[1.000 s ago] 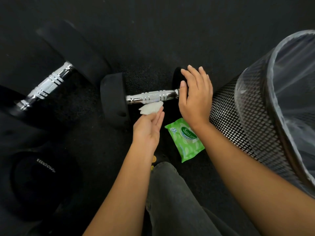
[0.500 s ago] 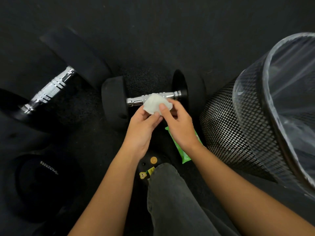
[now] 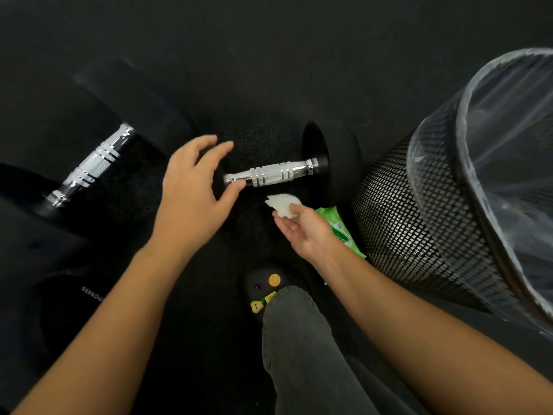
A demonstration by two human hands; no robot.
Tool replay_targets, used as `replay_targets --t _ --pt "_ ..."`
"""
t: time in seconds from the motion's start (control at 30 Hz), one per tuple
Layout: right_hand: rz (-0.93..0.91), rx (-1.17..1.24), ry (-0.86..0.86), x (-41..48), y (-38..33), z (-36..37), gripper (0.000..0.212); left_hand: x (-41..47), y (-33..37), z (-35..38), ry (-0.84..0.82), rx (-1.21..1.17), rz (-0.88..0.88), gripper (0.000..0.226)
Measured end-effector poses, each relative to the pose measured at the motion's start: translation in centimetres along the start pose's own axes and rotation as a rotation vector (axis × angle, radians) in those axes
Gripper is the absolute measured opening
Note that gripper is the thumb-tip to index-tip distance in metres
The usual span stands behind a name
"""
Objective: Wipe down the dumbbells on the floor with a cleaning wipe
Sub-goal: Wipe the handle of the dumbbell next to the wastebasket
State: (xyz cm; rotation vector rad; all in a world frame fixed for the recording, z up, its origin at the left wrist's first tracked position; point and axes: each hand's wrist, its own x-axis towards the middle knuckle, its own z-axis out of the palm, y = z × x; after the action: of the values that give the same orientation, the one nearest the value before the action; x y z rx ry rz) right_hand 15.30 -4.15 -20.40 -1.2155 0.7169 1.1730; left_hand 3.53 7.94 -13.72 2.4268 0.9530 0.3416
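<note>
From here I see the small dumbbell (image 3: 278, 174) lying on the black floor (image 3: 269, 55), its chrome handle crosswise, just beside the mesh bin (image 3: 404, 223). The left hand (image 3: 191, 193) hovers over its left head with fingers spread, thumb tip at the handle's end; I cannot tell if it touches. The right hand (image 3: 308, 235), near the handle but apart from it, pinches a crumpled white wipe (image 3: 282, 203) in its fingers. A green wipes pack (image 3: 339, 224) lies under that hand. A larger dumbbell (image 3: 92, 166) lies further left.

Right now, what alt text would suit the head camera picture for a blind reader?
A right hand holds a white wipe near a chrome-handled dumbbell on a dark floor; the left hand curves over one end. A mesh bin stands nearby.
</note>
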Motion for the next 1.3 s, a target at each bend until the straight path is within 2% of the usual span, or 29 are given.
replay_targets --t 0.07,0.13,0.23,0.37,0.53,0.73,0.9,1.07,1.3 --pt "-0.033 0.09 -0.021 0.6 -0.8 0.9 0.034 0.5 -1.0 0.2 -0.078 0.126 0.053 0.073" --pt "-0.065 0.192 -0.113 0.8 -1.5 1.8 0.04 0.8 -1.4 0.6 -0.168 0.184 0.058 0.085" --pt "-0.122 0.132 -0.204 0.9 -2.0 3.0 0.053 0.7 -1.7 1.4 -0.235 0.267 0.069 0.085" --pt "-0.137 0.095 -0.199 1.6 -2.2 3.7 0.062 0.8 -1.7 2.1 -0.218 0.335 0.06 0.078" --pt "-0.127 0.271 -0.202 1.5 -2.2 4.0 0.051 0.7 -1.8 2.3 -0.187 0.336 0.053 0.072" --pt "-0.106 0.339 -0.138 1.0 -2.5 4.0 0.03 0.8 -1.7 2.7 -0.14 0.241 0.002 0.061" --pt "-0.146 0.424 -0.047 1.6 -3.1 4.2 0.024 0.9 -1.6 2.4 -0.155 0.238 0.015 0.069" --pt "-0.135 0.444 -0.197 2.1 -3.3 4.2 0.029 0.8 -1.7 2.3 -0.19 0.237 0.017 0.071" --pt "-0.142 0.443 -0.254 1.3 -3.1 3.8 0.027 1.1 -1.6 2.1 -0.213 0.22 0.001 0.055"
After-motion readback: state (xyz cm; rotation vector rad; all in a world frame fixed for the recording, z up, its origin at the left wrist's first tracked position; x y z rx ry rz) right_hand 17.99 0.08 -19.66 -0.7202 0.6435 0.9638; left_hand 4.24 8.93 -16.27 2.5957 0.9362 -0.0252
